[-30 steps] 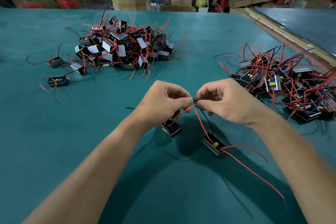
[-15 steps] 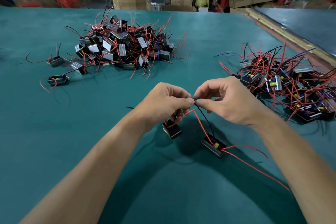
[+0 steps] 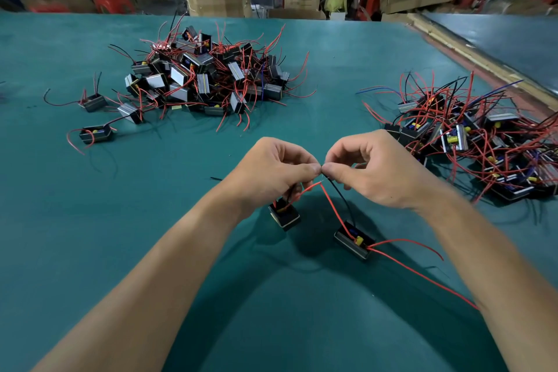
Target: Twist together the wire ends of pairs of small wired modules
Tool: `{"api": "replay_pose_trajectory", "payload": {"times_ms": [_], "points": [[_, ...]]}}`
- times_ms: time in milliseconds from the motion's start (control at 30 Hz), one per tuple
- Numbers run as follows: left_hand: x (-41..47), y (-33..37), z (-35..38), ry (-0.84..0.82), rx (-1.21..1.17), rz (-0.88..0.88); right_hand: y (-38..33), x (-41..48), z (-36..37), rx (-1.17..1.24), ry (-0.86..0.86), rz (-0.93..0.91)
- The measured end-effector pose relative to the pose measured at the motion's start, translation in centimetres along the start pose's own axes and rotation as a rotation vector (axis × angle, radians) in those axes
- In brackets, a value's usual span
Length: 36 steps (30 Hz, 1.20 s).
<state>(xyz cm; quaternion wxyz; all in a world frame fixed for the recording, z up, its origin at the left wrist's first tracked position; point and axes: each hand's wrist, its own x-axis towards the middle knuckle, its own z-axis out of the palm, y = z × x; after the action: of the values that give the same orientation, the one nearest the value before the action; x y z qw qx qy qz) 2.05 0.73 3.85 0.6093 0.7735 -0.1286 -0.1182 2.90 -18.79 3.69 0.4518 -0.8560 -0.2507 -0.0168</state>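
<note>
The wire ends (image 3: 322, 173) I am joining sit in mid-air where my two thumbs meet, above the near middle of the worktop (image 3: 90, 220). They are too small here for me to count any turns. A black wire (image 3: 342, 199) climbs into that pinch from the right module (image 3: 353, 240), which lies flat on the worktop. A red wire (image 3: 332, 208) from the same module meets a red lead from the left module (image 3: 285, 217) in a kink just below my thumbs. I cannot tell whether the left module touches the worktop or dangles.

My left hand (image 3: 271, 172) has its grip pressed together on the leads just beside the joint, thumb against forefinger. My right hand (image 3: 377, 172) pinches the tips themselves.

As I judge it, the left grip should only anchor, holding the leads side by side so they cannot spin. The right should roll the tips one way only, tight from the insulation outward. Pulling would drag the modules, so I want slack in both leads.

A long red lead (image 3: 422, 278) trails towards my right forearm and could snag. Further out, the left pile (image 3: 205, 78) lies well apart, and the right pile (image 3: 471, 142) sits near my right knuckles.
</note>
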Motion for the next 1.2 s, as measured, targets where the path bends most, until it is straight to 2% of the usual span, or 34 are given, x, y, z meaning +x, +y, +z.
{"api": "replay_pose_trajectory", "payload": {"times_ms": [467,600,767,900,1200], "points": [[-0.1,-0.5,1.5,0.080,0.129,0.161,-0.2,0.5,0.6,0.199,-0.046,0.313],[0.0,-0.5,1.1,0.072,0.054,0.107,-0.3,0.2,0.5,0.195,0.026,0.177],[0.3,-0.3,0.7,0.058,-0.101,0.022,-0.2,-0.1,-0.3,0.175,0.018,-0.042],[0.5,-0.2,0.6,0.053,-0.127,-0.030,-0.2,-0.2,-0.6,0.046,0.023,-0.061],[0.5,-0.2,0.2,0.035,-0.100,-0.061,-0.2,-0.1,-0.5,0.025,0.033,-0.053]]}}
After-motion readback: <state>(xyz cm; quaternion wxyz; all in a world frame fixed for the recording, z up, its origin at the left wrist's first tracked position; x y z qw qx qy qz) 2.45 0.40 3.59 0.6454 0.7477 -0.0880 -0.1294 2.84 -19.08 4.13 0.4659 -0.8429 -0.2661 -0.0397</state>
